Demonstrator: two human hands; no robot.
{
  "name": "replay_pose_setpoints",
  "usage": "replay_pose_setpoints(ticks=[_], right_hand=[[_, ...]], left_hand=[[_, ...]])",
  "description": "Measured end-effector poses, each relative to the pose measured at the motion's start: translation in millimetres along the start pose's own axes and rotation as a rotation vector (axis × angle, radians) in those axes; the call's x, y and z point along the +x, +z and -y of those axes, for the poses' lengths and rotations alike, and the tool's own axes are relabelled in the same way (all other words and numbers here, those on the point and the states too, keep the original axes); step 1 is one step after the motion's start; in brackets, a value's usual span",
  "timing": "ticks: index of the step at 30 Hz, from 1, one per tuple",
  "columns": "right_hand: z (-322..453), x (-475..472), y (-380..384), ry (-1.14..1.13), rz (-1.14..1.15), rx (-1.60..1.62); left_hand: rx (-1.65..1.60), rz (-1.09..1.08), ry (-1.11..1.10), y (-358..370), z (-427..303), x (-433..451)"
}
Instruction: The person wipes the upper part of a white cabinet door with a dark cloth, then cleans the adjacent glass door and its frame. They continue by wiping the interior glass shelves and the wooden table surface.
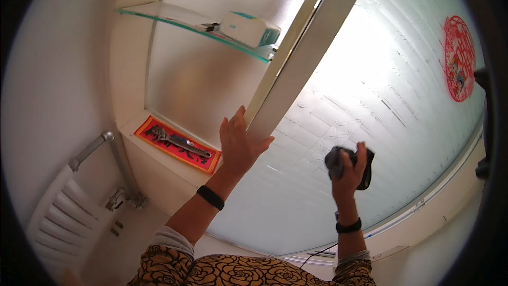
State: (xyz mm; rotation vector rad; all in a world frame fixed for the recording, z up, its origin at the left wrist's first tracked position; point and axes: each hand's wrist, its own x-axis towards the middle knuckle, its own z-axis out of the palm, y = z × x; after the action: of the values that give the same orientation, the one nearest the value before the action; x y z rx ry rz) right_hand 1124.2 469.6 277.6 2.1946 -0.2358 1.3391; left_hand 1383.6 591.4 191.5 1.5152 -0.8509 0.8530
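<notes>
My left hand (238, 143) is braced around the lower part of the pale door frame (301, 59), fingers on one side and thumb on the other. To its right, my right hand (346, 174) holds a dark, bunched cloth (365, 167) at the frosted, patterned glass panel (262, 194). The palm side of the right hand and part of the cloth are hidden. Both wrists carry black bands. On the ledge left of my left hand, an adjustable wrench (182, 145) lies on a red and yellow strip (152, 124) with black characters.
A glass shelf (178, 22) holds a white and teal package (244, 29). At the lower left stand a white radiator (65, 214) and its grey pipe (91, 151). A round red paper-cut decoration (459, 59) is on the glass. A thin black cable (317, 252) hangs near my waist.
</notes>
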Motion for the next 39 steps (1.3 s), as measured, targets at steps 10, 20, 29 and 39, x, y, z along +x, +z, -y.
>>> replay_pose_setpoints(ticks=[10, 20, 29, 39], right_hand=[[-58, 187, -44, -0.015, -0.136, -0.226], [-63, 347, -20, -0.045, -0.365, -0.466], [59, 153, 39, -0.131, 0.074, -0.142], [18, 126, 11, -0.229, 0.258, -0.180]], left_hand=[[-0.045, -0.003, 0.039, -4, 3, 2], [-0.020, 0.010, 0.038, -6, 0, 3], [-0.128, 0.056, 0.018, -12, 1, 6], [-0.188, 0.066, 0.035, -12, 6, 5]])
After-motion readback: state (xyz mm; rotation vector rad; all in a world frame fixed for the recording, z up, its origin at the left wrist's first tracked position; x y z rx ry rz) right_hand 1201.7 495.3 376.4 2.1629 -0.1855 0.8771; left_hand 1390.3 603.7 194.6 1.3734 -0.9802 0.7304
